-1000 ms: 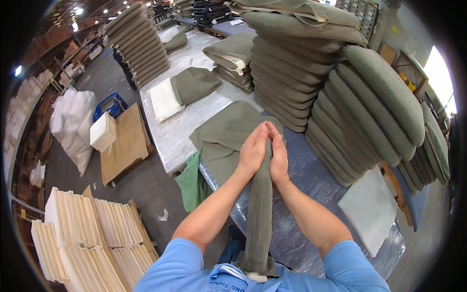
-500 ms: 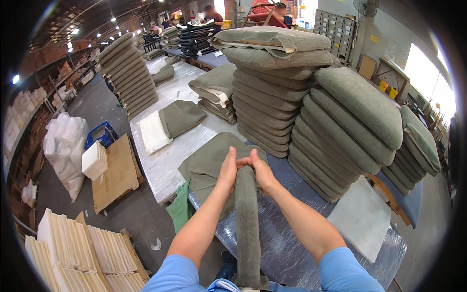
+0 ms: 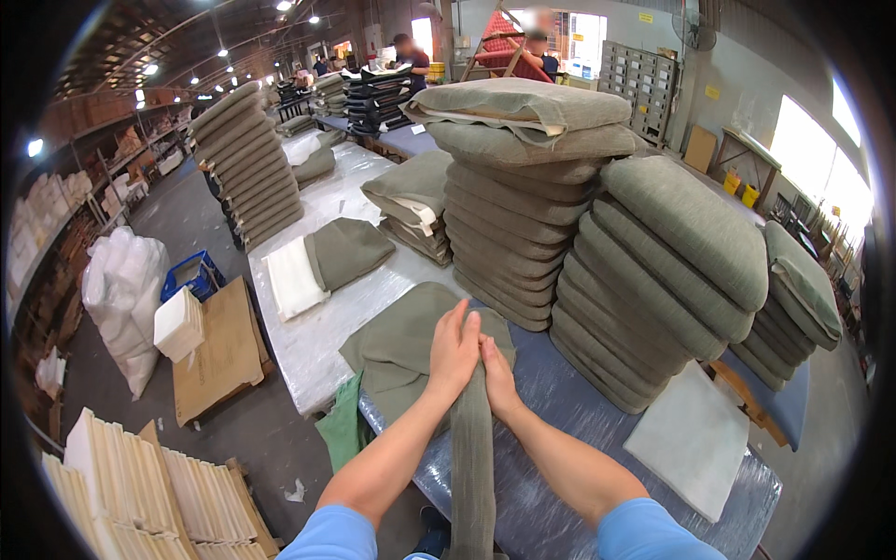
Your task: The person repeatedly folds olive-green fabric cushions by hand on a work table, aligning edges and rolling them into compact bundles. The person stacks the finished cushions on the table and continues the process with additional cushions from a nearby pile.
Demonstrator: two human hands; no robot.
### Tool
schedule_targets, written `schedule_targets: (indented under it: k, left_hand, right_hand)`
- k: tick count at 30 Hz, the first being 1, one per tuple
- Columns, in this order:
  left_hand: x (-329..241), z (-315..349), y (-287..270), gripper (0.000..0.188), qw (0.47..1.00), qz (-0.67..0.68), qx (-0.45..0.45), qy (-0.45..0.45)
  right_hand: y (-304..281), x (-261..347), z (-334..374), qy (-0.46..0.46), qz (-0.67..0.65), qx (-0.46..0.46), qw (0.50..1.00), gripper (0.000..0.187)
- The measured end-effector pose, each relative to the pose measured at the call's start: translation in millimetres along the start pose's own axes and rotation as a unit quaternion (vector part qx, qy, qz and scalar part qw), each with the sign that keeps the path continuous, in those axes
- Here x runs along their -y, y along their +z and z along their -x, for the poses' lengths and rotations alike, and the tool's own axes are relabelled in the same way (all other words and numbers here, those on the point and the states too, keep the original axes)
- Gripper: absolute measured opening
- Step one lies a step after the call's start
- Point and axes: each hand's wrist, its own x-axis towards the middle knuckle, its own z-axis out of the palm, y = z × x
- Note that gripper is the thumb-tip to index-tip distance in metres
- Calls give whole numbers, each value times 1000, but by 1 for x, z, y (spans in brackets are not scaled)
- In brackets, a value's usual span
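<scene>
A grey-green fabric cushion (image 3: 472,467) stands on edge before me, its long narrow side running toward my body. My left hand (image 3: 455,357) lies flat against the left of its far end, fingers stretched forward and upward. From the right, my right hand (image 3: 501,379) presses against the same end, its fingers straight and their tips close to the left hand. The far corner of the cushion is hidden between the two hands. Beneath and beyond them, a loose grey-green cloth (image 3: 383,341) lies spread on the plastic-covered table (image 3: 551,448).
Tall stacks of grey-green cushions (image 3: 509,215) (image 3: 653,280) rise beyond and to the right. A half-covered white pad (image 3: 299,280) lies at left. A white sheet (image 3: 691,439) rests on the right; green cloth (image 3: 342,425) hangs off the table edge. White foam slabs (image 3: 159,485) stand lower left.
My left hand has moved over the cushion's far end, and my right hand has drawn in closer to it. The whole scene sits slightly lower as my head tilts up.
</scene>
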Motion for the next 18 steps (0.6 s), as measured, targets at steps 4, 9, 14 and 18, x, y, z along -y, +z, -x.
schedule_targets:
  k: [4,9,14,18]
  left_hand:
    - [19,65,-18,82,977,195,77,-44]
    - [-12,122,-25,87,986,129,98,-44]
    - [-19,121,-24,86,992,52,110,-29]
    - [-28,139,-28,81,989,75,125,0]
  right_hand:
    - [12,12,48,23,21,7,999,74]
    - [20,15,75,-5,-5,2,1000,75]
    - [18,15,72,-1,19,25,1000,77]
    - [6,17,83,35,-50,40,997,83]
